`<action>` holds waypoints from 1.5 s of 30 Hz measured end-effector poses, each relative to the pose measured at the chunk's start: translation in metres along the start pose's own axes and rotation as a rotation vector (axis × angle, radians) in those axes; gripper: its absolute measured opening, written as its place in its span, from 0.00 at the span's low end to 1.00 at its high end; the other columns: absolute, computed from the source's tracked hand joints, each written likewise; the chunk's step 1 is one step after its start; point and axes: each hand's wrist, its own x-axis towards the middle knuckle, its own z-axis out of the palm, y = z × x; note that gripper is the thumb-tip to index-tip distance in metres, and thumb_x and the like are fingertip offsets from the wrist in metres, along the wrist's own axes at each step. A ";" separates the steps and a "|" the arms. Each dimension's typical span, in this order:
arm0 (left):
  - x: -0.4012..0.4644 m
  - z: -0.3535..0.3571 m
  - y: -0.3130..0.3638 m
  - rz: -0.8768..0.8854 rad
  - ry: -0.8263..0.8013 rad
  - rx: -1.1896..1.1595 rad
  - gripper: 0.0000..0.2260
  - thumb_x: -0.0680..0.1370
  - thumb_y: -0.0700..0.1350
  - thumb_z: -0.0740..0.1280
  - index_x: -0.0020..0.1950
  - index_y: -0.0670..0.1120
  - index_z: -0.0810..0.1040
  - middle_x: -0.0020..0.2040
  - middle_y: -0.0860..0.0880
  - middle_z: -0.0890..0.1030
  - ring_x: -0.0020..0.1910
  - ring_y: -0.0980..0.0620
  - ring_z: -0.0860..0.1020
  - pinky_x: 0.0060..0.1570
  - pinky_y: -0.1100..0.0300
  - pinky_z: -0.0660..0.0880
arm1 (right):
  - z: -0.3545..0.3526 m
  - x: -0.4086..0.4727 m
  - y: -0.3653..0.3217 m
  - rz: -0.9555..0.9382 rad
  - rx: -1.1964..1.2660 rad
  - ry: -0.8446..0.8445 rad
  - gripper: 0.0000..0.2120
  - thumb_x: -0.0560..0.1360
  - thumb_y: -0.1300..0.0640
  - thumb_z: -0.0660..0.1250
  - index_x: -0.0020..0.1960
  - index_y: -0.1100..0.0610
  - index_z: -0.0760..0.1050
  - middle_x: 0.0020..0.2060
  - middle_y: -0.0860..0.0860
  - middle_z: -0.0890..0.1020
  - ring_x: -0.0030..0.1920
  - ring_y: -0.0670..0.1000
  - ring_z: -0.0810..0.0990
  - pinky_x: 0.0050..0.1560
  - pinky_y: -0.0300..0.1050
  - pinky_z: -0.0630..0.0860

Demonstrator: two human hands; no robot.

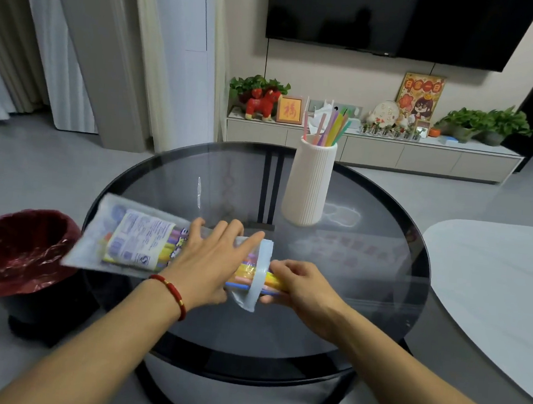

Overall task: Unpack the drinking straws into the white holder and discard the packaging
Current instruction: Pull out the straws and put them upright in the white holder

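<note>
The round glass tabletop [362, 305] shows bare surface along its right side and near edge, giving open passage there. The white holder [310, 181] stands upright toward the far side, straws [334, 129] projecting above its rim; approach from above meets those tips. Between holder and near centre, the straw packet [140, 243] lies across the left portion, overhanging the left edge, with the left hand [209, 261] and right hand [303, 284] on it. A red-lined bin [16, 246] stands just beside the left edge, mouth open. A white surface [490, 299] borders the right.
</note>
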 end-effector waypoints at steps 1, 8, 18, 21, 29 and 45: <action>0.000 0.003 -0.001 -0.011 -0.019 -0.055 0.54 0.65 0.53 0.76 0.78 0.55 0.42 0.65 0.48 0.60 0.65 0.47 0.65 0.68 0.37 0.59 | -0.001 -0.001 0.000 -0.068 -0.126 0.046 0.13 0.84 0.54 0.64 0.54 0.62 0.82 0.45 0.58 0.88 0.41 0.55 0.89 0.46 0.53 0.87; 0.003 0.013 -0.001 -0.049 -0.113 -0.264 0.53 0.66 0.53 0.76 0.78 0.57 0.42 0.65 0.51 0.60 0.67 0.50 0.64 0.73 0.33 0.53 | -0.016 0.009 -0.010 -0.367 -0.786 0.308 0.09 0.78 0.47 0.72 0.41 0.48 0.83 0.30 0.46 0.84 0.32 0.45 0.82 0.32 0.38 0.76; 0.005 0.023 -0.018 -0.091 -0.222 -0.284 0.53 0.67 0.50 0.74 0.76 0.68 0.37 0.71 0.52 0.57 0.75 0.50 0.58 0.70 0.25 0.38 | -0.066 0.005 -0.023 -0.287 -0.534 0.173 0.09 0.78 0.54 0.73 0.58 0.51 0.87 0.36 0.43 0.87 0.32 0.38 0.81 0.33 0.31 0.75; 0.003 0.023 -0.022 -0.090 -0.303 -0.288 0.55 0.66 0.49 0.74 0.75 0.69 0.36 0.73 0.52 0.54 0.77 0.49 0.52 0.68 0.24 0.36 | -0.080 0.002 -0.027 -0.299 -0.474 0.183 0.08 0.78 0.56 0.73 0.56 0.50 0.87 0.34 0.47 0.86 0.30 0.42 0.77 0.34 0.35 0.75; 0.014 0.008 0.006 -0.036 -0.227 -0.545 0.48 0.66 0.77 0.61 0.80 0.60 0.47 0.80 0.54 0.52 0.80 0.51 0.47 0.74 0.31 0.37 | -0.105 -0.021 -0.042 -0.363 -0.343 0.156 0.10 0.73 0.49 0.74 0.51 0.53 0.88 0.33 0.55 0.83 0.33 0.49 0.78 0.35 0.39 0.78; 0.039 0.008 0.052 -0.046 0.136 -0.597 0.06 0.84 0.48 0.53 0.48 0.51 0.62 0.35 0.54 0.68 0.38 0.46 0.66 0.45 0.54 0.56 | -0.052 -0.013 -0.039 -0.397 0.007 0.064 0.31 0.68 0.36 0.77 0.62 0.57 0.80 0.38 0.54 0.80 0.38 0.50 0.78 0.31 0.42 0.74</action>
